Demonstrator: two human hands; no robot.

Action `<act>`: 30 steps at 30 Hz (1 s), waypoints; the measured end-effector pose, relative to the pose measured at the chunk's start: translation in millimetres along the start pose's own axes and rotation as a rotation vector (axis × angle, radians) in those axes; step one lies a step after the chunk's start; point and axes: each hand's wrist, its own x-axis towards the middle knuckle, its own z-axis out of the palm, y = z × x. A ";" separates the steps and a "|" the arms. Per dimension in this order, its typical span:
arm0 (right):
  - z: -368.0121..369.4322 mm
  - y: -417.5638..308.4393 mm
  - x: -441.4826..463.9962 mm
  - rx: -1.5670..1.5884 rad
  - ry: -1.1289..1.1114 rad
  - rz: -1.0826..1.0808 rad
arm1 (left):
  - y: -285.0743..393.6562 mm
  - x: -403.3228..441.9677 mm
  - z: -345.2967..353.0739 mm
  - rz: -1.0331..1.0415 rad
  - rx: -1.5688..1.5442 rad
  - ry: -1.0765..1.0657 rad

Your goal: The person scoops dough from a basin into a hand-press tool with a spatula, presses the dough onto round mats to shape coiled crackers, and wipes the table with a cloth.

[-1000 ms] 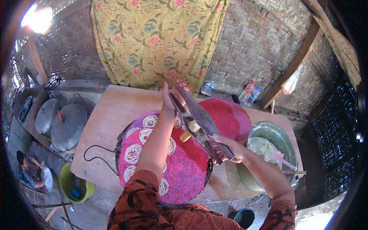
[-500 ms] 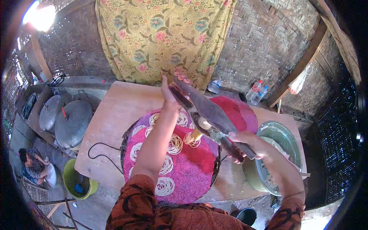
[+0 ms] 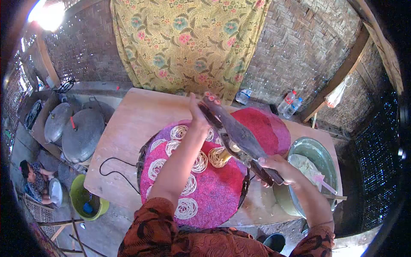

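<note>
Wooden lever press (image 3: 246,135) held slantwise above a round tray (image 3: 140,165) on the surface (image 3: 113,141): the left hand (image 3: 198,112) is wrapped round its far end, the right hand (image 3: 280,168) closed on its near handles. Under its brass-coloured cylinder (image 3: 227,154) lies a noodle coil (image 3: 217,158), where only bare pink cloth (image 3: 218,192) showed a second ago; its loops, sparse midway, have thickened (it looks yellower than its neighbours), suggesting this coil is well advanced
</note>
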 end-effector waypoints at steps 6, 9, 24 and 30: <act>-15.5 39.4 31.7 -0.177 0.082 -0.130 | -6.5 25.0 -11.6 -0.069 0.071 -0.187; -18.1 20.6 13.7 -0.210 0.121 -0.171 | -18.2 26.2 40.4 -0.071 0.075 -0.144; -16.1 3.7 -30.8 -0.142 0.206 0.093 | -53.2 24.7 -3.5 -0.092 -0.050 -0.044; -25.8 -3.2 -43.4 -0.226 0.264 0.081 | -63.9 21.7 -1.4 -0.042 -0.053 0.009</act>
